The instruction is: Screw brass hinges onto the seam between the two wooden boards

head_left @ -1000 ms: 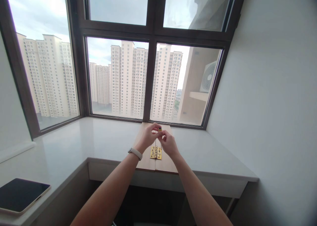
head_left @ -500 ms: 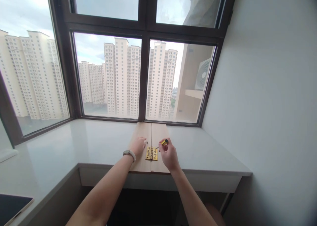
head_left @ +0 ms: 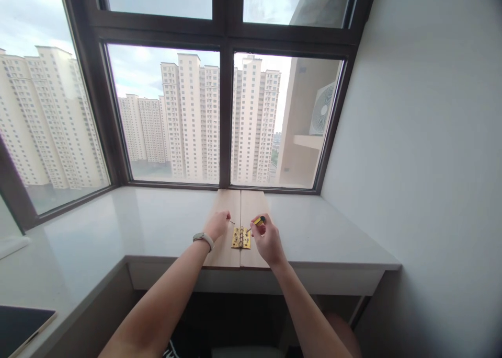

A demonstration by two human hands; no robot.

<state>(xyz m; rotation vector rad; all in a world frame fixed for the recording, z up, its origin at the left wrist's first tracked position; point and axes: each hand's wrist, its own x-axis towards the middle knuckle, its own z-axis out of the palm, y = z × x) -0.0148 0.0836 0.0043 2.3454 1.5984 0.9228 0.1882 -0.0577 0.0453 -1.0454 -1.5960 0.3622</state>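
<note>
A brass-coloured hinge (head_left: 236,239) lies unfolded across the seam of two light wooden boards. One leaf rests on the left board (head_left: 221,257) and the other on the right board (head_left: 257,257). Small dark screws sit on both leaves; how far in they are is too small to tell. My left hand (head_left: 217,224), with a pale watch band at its wrist, is closed over the left board, pinching a small screw (head_left: 233,222) that sticks out towards the hinge. In my right hand (head_left: 267,241) is a yellow and black screwdriver (head_left: 259,221), its shaft angled down to the right leaf.
The boards lie on a white windowsill counter (head_left: 168,224) with a front edge close to my forearms. Behind stands a dark window frame (head_left: 225,112). A white wall (head_left: 423,138) rises on the right, and a dark flat device (head_left: 25,326) lies at lower left.
My left fingers have closed on the small screw and drawn it slightly up from the board. The right hand keeps the screwdriver at the hinge. The view has shifted a little.
</note>
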